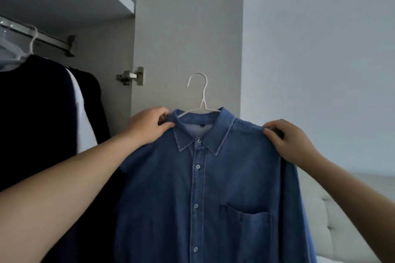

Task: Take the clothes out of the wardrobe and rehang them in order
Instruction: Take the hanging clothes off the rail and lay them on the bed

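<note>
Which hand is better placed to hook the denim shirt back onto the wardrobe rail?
Probably the left hand: it grips the denim shirt beside the hanger, on the rail side. The right hand holds the far shoulder.

We see a pale wall (320,49) at right and a light tufted sofa (333,220) low, in dim light.

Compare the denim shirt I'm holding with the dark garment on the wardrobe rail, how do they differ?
The denim shirt is mid-blue; the dark garment looks almost black. The shirt is off the rail, held up at its shoulders by the left hand and right hand; the dark garment hangs from the rail, untouched. The shirt shows a collar, buttons and a chest pocket; the dark garment shows no such detail. Both sit on white hangers.
</note>
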